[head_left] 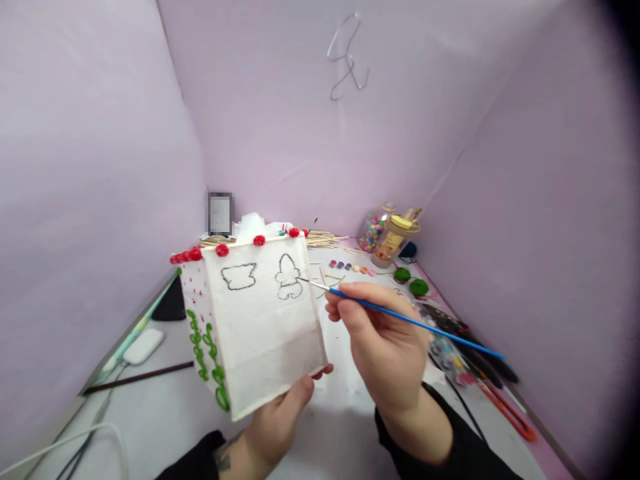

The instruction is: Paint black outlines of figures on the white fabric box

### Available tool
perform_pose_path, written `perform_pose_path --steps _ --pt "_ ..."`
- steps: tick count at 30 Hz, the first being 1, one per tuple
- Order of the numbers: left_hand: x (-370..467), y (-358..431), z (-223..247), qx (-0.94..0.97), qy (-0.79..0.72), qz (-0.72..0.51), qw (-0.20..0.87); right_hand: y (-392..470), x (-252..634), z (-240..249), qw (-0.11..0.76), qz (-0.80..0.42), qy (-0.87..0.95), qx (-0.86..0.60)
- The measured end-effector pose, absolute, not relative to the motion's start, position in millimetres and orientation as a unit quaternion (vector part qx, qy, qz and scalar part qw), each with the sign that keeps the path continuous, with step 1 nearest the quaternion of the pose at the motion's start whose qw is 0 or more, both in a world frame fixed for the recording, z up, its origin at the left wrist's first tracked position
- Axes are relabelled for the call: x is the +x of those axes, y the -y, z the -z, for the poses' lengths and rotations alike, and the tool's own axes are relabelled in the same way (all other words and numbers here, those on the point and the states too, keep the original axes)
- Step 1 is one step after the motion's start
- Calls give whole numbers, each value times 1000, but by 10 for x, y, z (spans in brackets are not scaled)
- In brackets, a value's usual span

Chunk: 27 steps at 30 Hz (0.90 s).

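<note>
My left hand (pixel 277 423) grips a white fabric-covered box (pixel 267 327) from below, thumb on its front face and fingers behind the lower edge. Red pompom-like dots line the top rim, and green curled vines run up the left side. Two dark outlines stand on the front: a flat winged shape at left and a butterfly-like figure at right. In my right hand (pixel 387 340) is a thin paintbrush (pixel 395 311) with a blue handle, pinched between thumb and fingers. Its dark tip meets the right edge of the butterfly-like outline.
Small paint pots (pixel 353 267) sit in a row behind my right hand. A jar of colourful beads (pixel 373 230) and a yellow-lidded cup (pixel 393 240) stand at the back right. Green pompoms (pixel 419 287), scissors with orange handles (pixel 510 413) and a white case (pixel 144 347) lie around.
</note>
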<state>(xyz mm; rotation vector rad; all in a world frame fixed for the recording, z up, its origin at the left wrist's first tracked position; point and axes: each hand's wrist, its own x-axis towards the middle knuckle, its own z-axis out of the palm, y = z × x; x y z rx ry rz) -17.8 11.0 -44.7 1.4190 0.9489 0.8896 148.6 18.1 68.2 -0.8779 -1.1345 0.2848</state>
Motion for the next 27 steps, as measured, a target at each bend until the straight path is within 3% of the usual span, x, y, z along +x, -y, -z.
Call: perform_pose_path --steps 7,27 --pt "-239 -109 527 638 -408 -353 550 -425 1252 -494 746 -47 557 -361" --pt "-288 -47 614 652 -416 -326 544 -457 1231 -497 709 9 597 -375"
